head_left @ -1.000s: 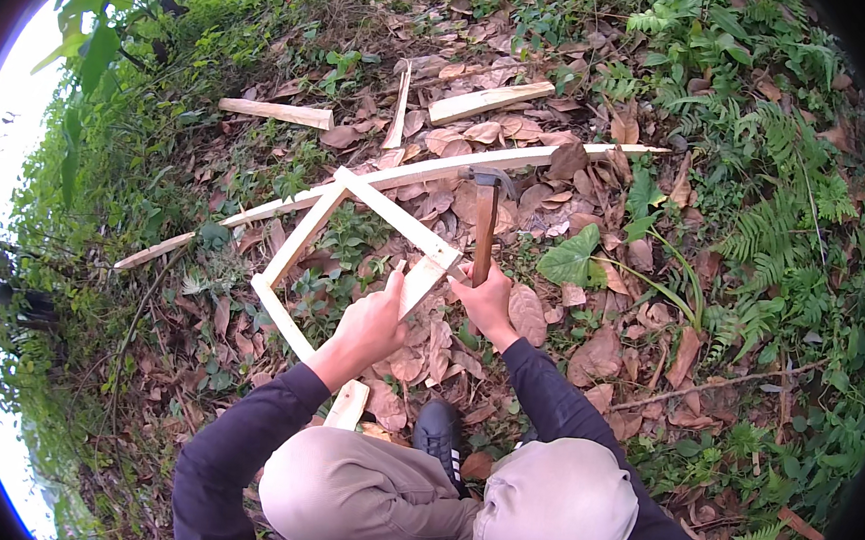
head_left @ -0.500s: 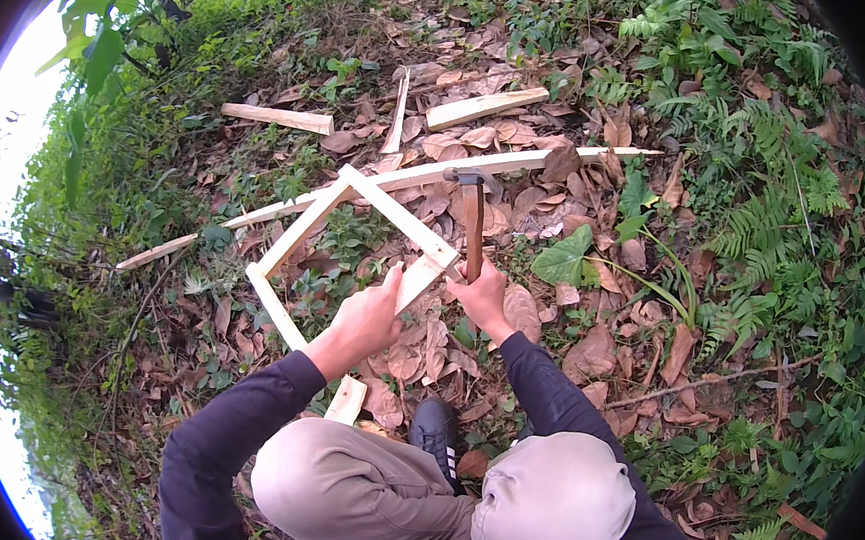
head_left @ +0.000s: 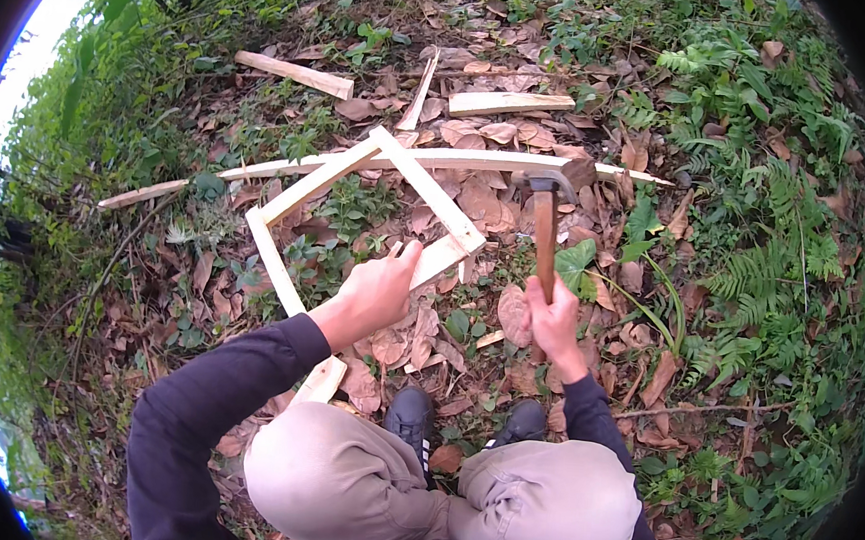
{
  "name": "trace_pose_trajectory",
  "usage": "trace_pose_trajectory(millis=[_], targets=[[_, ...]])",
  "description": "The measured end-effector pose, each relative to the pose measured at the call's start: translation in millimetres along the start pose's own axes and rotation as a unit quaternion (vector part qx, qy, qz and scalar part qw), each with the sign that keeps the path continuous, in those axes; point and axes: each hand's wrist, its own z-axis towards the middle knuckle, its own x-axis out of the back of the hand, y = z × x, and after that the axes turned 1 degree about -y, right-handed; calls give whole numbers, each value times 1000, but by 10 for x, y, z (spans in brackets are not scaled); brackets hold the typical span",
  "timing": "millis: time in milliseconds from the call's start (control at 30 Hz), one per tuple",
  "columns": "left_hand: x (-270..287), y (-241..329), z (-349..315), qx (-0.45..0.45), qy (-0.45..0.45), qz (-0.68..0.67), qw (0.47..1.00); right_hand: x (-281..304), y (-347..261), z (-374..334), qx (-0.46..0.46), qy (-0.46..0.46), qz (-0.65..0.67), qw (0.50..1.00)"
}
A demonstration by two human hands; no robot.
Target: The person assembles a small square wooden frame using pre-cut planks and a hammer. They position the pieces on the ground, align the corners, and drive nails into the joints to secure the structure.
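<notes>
A diamond-shaped frame of pale wooden strips [head_left: 302, 193] stands in front of me. My left hand [head_left: 373, 291] is closed round its near strip, thumb side up; something small and thin shows by the fingertips, too small to name. My right hand [head_left: 553, 324] grips the wooden handle of a claw hammer [head_left: 544, 223], which points away from me with its metal head at the far end. The hammer is apart from the frame, to the right of its right corner. A short piece of wood juts down below that corner.
Beyond the frame a long pale pole [head_left: 470, 159] lies across dry leaves, with a split stick [head_left: 296, 74] and a short plank [head_left: 509, 105] behind it. Another wood piece [head_left: 321, 381] is by my left knee. Ferns [head_left: 769, 268] grow on the right.
My right hand has moved right with the hammer, away from the frame's corner. The left hand keeps its hold on the frame. The view has shifted slightly.
</notes>
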Motion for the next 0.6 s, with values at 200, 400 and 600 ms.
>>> trace_pose_trajectory(millis=[200,400,600], targets=[[-20,25,59,-5,3,18,1000,649,-1317,-180,90,-132,-327,931],[-15,11,136,-2,4,19,1000,760,-1613,-105,123,-180,-389,895],[-90,-45,90,-16,21,5,1000,713,-1571,4,126,-219,-424,869]])
